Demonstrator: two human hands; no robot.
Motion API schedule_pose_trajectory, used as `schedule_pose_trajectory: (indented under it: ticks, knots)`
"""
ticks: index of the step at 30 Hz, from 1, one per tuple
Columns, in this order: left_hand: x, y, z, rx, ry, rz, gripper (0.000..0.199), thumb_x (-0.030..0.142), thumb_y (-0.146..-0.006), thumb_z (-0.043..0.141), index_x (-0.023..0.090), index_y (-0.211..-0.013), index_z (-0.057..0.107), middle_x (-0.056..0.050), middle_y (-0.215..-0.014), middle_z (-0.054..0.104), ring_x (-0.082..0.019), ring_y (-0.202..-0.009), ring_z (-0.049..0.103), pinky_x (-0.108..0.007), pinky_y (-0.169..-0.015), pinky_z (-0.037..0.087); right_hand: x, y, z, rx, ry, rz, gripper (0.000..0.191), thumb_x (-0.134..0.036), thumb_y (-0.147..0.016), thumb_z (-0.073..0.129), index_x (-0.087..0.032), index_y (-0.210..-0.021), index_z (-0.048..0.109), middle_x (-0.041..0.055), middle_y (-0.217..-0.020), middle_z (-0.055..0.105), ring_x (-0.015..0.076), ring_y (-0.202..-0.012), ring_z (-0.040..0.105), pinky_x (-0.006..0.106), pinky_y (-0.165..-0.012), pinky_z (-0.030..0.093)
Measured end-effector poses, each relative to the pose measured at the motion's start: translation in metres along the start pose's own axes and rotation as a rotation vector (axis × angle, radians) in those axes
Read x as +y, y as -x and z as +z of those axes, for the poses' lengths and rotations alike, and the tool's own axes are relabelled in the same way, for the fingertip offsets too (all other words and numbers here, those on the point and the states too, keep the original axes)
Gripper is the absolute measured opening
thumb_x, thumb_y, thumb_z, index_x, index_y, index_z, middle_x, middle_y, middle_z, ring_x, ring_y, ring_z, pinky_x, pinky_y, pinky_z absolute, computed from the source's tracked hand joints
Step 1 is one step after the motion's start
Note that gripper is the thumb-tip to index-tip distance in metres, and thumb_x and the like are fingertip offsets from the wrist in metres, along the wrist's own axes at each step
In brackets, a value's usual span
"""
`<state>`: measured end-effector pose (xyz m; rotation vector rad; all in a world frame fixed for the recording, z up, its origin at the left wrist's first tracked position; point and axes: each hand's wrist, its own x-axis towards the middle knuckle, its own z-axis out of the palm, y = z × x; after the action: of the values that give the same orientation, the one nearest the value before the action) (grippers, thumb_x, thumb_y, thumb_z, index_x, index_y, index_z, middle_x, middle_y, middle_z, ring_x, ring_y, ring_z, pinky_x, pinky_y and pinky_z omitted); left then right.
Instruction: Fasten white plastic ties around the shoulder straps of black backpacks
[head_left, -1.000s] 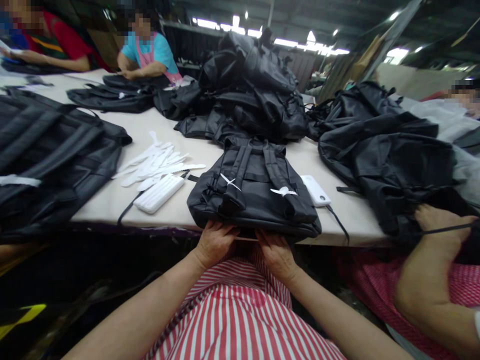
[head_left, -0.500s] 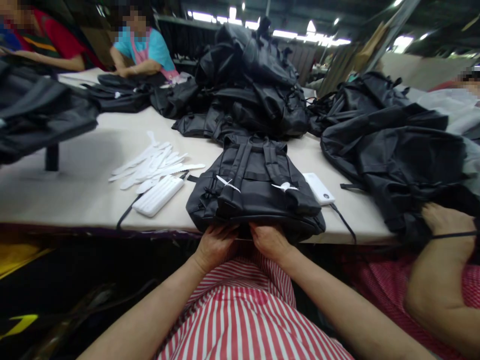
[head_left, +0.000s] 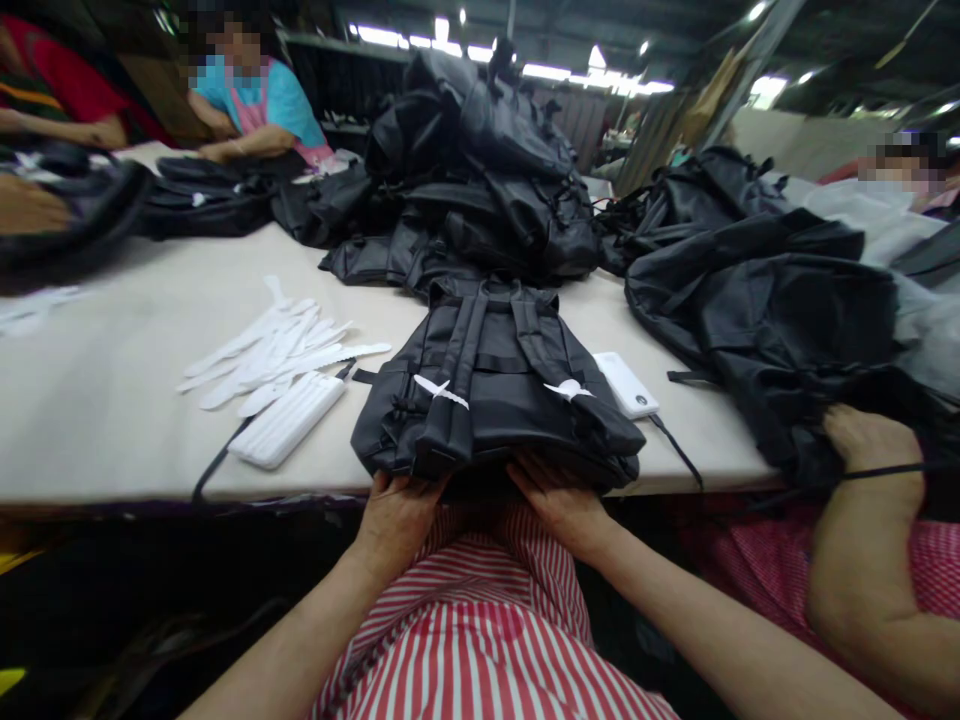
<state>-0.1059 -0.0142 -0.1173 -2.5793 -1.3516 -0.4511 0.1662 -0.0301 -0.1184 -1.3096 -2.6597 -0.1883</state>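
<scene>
A black backpack (head_left: 495, 400) lies on the table in front of me, its shoulder straps facing up and its bottom at the table's edge. White ties bind the folded strap ends, one tie on the left (head_left: 442, 391) and another on the right (head_left: 568, 389). Against the bottom edge of the bag, at its left, rests my left hand (head_left: 397, 520), fingers extended and tips partly hidden. My right hand (head_left: 559, 500) touches the same edge right of centre, its fingers stretched out and slightly spread.
Loose white strips (head_left: 277, 345) lie left of the bag, near a white power bank (head_left: 289, 420) with a cable. Another white power bank (head_left: 626, 385) touches its right side. Black bags are piled behind (head_left: 487, 170). At right, a co-worker's hand (head_left: 874, 440) touches another black bag (head_left: 795, 310).
My hands have moved apart along the backpack's bottom edge, the left one outward. The view has shifted slightly. At far left, a co-worker's black bag has moved and a hand now shows there.
</scene>
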Motion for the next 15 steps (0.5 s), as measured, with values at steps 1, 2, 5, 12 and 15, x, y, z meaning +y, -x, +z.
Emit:
schedule_pose_trajectory:
  ticks: [1,2,5,12,15]
  knots:
    - [-0.006,0.002,0.000,0.023,-0.001,0.031,0.042,0.014,-0.073,0.053,0.021,-0.114,0.059,-0.013,-0.104,0.066,-0.031,-0.095,0.057,-0.049,-0.085,0.040,0.005,0.010,0.004,0.032,0.035,0.011,0.058,-0.011,-0.081,0.048,-0.018,-0.137,0.032,0.0101,-0.138,0.039,0.0236,-0.125,0.037,0.043,-0.102,0.033]
    - [-0.012,0.003,0.000,0.053,0.001,0.066,0.038,0.013,-0.073,0.053,0.019,-0.110,0.062,-0.013,-0.100,0.067,-0.030,-0.093,0.059,-0.047,-0.084,0.042,0.011,0.019,0.008,0.063,0.058,0.022,0.058,-0.007,-0.080,0.044,-0.018,-0.136,0.034,0.0099,-0.135,0.043,0.0228,-0.122,0.042,0.042,-0.101,0.035]
    - [-0.025,0.005,0.001,0.131,-0.005,0.097,0.026,0.017,-0.074,0.054,0.016,-0.098,0.065,-0.012,-0.090,0.069,-0.027,-0.086,0.062,-0.042,-0.081,0.046,0.023,0.037,0.018,0.133,0.061,0.055,0.058,-0.003,-0.079,0.041,-0.018,-0.134,0.038,0.0088,-0.126,0.052,0.0225,-0.114,0.049,0.042,-0.100,0.038]
    - [-0.007,0.025,-0.048,0.052,-0.019,-0.031,0.022,0.024,-0.080,0.049,0.015,-0.096,0.062,-0.012,-0.094,0.067,-0.028,-0.091,0.060,-0.043,-0.080,0.049,0.022,0.037,0.021,0.179,-0.007,0.104,0.058,-0.004,-0.077,0.040,-0.020,-0.134,0.039,0.0075,-0.132,0.047,0.0245,-0.121,0.042,0.043,-0.100,0.038]
    - [0.032,0.013,-0.084,0.101,0.158,0.082,0.022,0.023,-0.083,0.048,0.020,-0.101,0.060,-0.007,-0.092,0.069,-0.019,-0.083,0.063,-0.032,-0.075,0.051,0.021,0.035,0.020,0.197,-0.035,0.105,0.059,-0.003,-0.076,0.040,-0.018,-0.133,0.040,0.0081,-0.132,0.046,0.0242,-0.122,0.041,0.043,-0.101,0.037]
